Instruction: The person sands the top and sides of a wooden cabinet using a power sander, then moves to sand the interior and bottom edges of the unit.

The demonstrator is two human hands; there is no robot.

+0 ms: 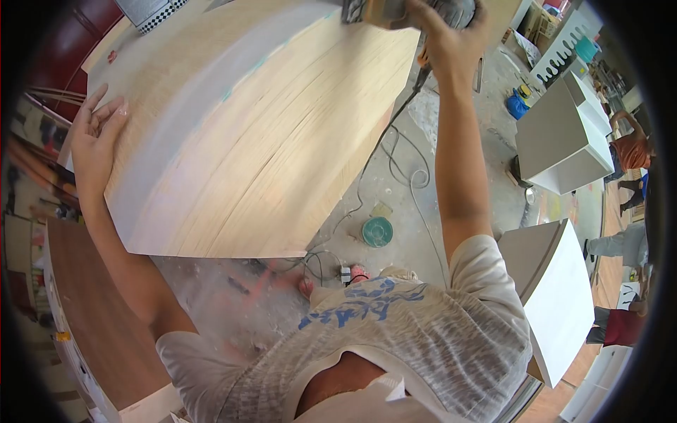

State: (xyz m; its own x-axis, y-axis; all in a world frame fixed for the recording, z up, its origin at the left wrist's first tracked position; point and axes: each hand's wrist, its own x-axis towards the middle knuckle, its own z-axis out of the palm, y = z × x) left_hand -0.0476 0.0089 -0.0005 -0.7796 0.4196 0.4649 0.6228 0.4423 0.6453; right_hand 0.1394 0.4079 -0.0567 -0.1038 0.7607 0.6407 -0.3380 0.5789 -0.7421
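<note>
A large pale wooden panel [282, 141] lies in front of me, with bare grain in the middle and a whitish, smoother band along its left side. My right hand [455, 32] is closed round a corded power sander [384, 13] at the panel's far right part. The top of the tool is cut off by the frame edge. Its dark cord [391, 120] runs down past the panel's right edge to the floor. At the panel's left edge rests my left hand [99, 130], its fingers apart and nothing held.
A green bucket [377, 231] stands on the floor near my feet, among loops of cable. White cabinets [564, 137] stand at the right, with other people [627, 151] beyond. A brown board [106, 317] is at the lower left. A checkered-edged box [151, 13] sits at the far left.
</note>
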